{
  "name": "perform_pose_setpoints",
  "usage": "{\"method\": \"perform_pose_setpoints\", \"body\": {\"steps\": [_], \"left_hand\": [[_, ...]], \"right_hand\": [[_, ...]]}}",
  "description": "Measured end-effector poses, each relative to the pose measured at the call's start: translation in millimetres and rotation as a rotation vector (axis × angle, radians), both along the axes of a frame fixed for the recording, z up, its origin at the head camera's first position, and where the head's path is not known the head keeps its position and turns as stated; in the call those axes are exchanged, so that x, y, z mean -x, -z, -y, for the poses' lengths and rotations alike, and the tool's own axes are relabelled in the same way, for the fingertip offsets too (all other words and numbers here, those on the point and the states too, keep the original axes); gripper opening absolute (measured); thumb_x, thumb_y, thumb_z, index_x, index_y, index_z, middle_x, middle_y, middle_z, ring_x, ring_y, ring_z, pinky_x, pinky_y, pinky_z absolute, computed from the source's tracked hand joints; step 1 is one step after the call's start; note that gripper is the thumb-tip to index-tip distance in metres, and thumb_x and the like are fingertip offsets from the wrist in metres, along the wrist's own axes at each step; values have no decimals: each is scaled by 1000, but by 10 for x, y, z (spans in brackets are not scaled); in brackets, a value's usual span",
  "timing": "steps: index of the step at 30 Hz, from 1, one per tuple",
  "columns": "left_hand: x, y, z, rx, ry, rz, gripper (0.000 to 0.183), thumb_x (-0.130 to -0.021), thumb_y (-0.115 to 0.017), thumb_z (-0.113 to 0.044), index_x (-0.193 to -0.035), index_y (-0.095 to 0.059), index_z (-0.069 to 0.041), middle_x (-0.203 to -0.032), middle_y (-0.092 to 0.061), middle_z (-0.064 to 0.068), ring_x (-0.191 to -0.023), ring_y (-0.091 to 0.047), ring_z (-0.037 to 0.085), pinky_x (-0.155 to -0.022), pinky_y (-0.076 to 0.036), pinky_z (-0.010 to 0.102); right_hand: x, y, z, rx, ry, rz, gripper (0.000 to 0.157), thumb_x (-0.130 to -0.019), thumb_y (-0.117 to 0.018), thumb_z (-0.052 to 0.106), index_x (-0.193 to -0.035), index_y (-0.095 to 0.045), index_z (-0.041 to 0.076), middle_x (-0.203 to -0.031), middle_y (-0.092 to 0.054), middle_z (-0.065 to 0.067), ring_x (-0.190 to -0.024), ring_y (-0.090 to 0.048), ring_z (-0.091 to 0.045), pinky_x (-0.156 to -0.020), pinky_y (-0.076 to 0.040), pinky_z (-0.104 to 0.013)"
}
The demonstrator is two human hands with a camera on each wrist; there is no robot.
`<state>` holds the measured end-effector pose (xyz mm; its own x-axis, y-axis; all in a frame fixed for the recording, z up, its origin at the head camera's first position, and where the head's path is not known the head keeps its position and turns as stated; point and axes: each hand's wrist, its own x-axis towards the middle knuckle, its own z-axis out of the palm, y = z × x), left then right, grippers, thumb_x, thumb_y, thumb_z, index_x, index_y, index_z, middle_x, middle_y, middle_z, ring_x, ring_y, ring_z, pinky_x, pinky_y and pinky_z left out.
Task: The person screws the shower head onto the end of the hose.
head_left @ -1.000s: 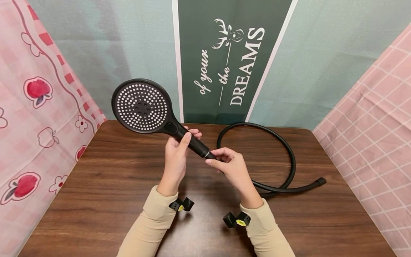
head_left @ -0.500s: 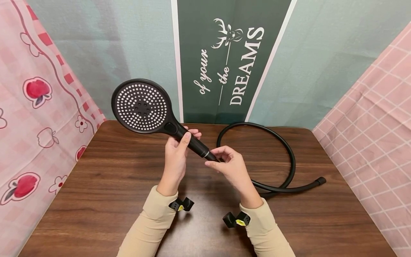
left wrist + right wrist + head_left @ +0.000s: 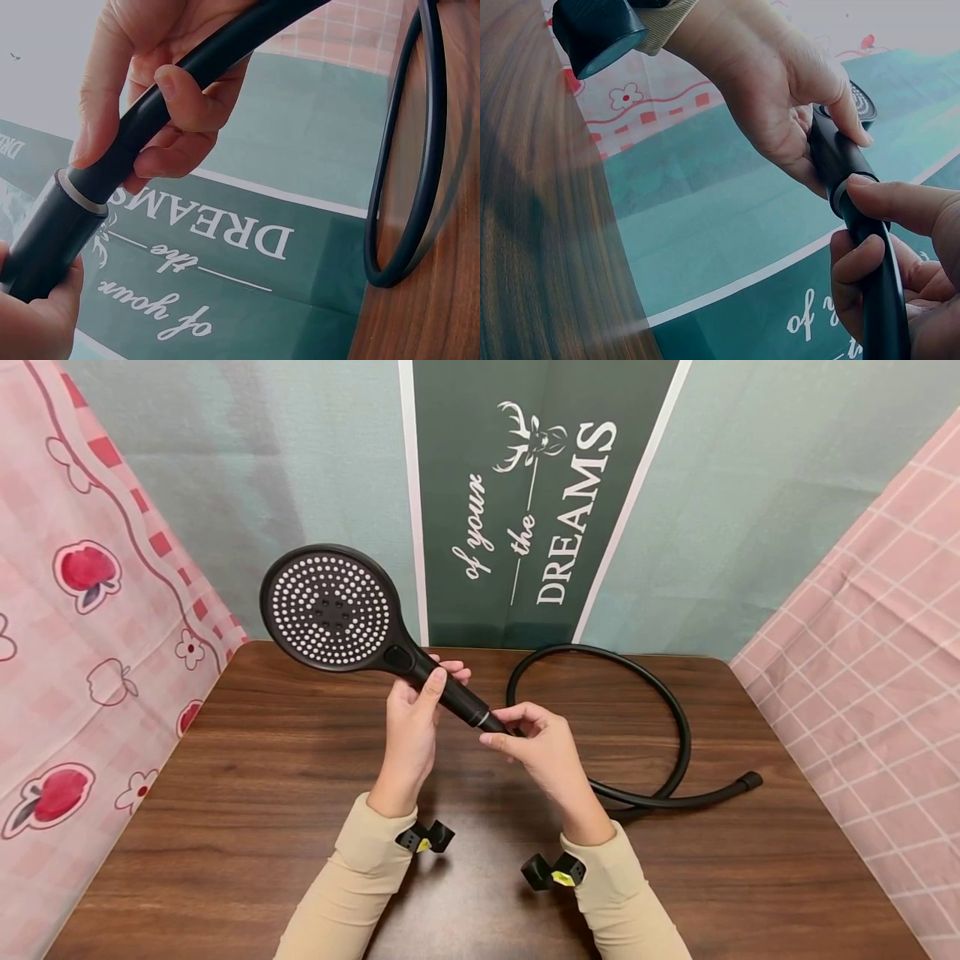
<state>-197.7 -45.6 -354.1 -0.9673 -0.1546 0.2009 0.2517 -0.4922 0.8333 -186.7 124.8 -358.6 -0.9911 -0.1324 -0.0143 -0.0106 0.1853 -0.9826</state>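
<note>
A black shower head (image 3: 330, 608) with a round face of white nozzles is held tilted above the table, its face toward the head camera. My left hand (image 3: 412, 727) grips its handle (image 3: 457, 700), thumb lying along the front. At the handle's lower end, my right hand (image 3: 543, 752) pinches the end fitting of a black shower hose (image 3: 135, 127). A thin pale ring (image 3: 81, 193) shows between handle and fitting in the left wrist view. Past the right hand, the hose loops over the table. In the right wrist view, the right fingers (image 3: 859, 262) curl round the hose end.
The hose's other end (image 3: 748, 782) lies on the right of the brown wooden table (image 3: 247, 827). Printed cloths hang around it: a green one (image 3: 495, 527) behind, pink ones (image 3: 885, 693) at the sides. Small black cameras (image 3: 551, 872) are strapped to both wrists.
The right fingers have shifted slightly on the hose fitting, up and then back down a little. The left hand and shower head have stayed in place.
</note>
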Motion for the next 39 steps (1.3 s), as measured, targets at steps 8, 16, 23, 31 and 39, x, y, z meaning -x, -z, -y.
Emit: {"method": "perform_pose_setpoints", "body": {"steps": [8,16,23,31,39], "left_hand": [[-7,-6,-6,-7,-1,0,25,-102,-50,-6,-124,-42,3,-102,-71,2,-97,-72,11,-101,-55,33],[-2,-5,-7,0,-3,-1,24,-102,-49,-6,-124,-43,3,-99,-72,-4,-97,-72,10,-100,-55,32],[0,-6,-6,0,-5,0,23,-103,-49,-6,-123,-43,3,-98,-72,-4,-96,-72,10,-99,-56,32],[5,-8,-4,-1,-1,0,23,-103,-49,-6,-123,-43,3,-98,-72,-4,-96,-72,10,-99,-56,32],[2,-9,-3,-2,-5,-7,27,-103,-49,-5,-125,-40,7,-98,-72,-3,-96,-72,10,-99,-56,31]], "right_hand": [[7,2,-3,-6,-3,3,29,-77,-84,8,-103,-72,2,-89,-71,-2,-56,-53,-14,-50,-48,-22],[3,-10,-1,-5,-3,5,29,-77,-84,8,-103,-72,2,-91,-72,-3,-55,-53,-13,-49,-46,-22],[-2,-18,2,17,-7,18,29,-78,-83,8,-104,-72,1,-89,-71,-1,-57,-53,-11,-51,-47,-21],[-3,-13,0,16,-9,19,29,-79,-83,8,-104,-72,1,-85,-70,1,-58,-54,-12,-51,-48,-21],[-2,-14,2,25,-8,26,29,-78,-83,8,-104,-72,0,-86,-71,1,-57,-53,-12,-51,-47,-20]]}}
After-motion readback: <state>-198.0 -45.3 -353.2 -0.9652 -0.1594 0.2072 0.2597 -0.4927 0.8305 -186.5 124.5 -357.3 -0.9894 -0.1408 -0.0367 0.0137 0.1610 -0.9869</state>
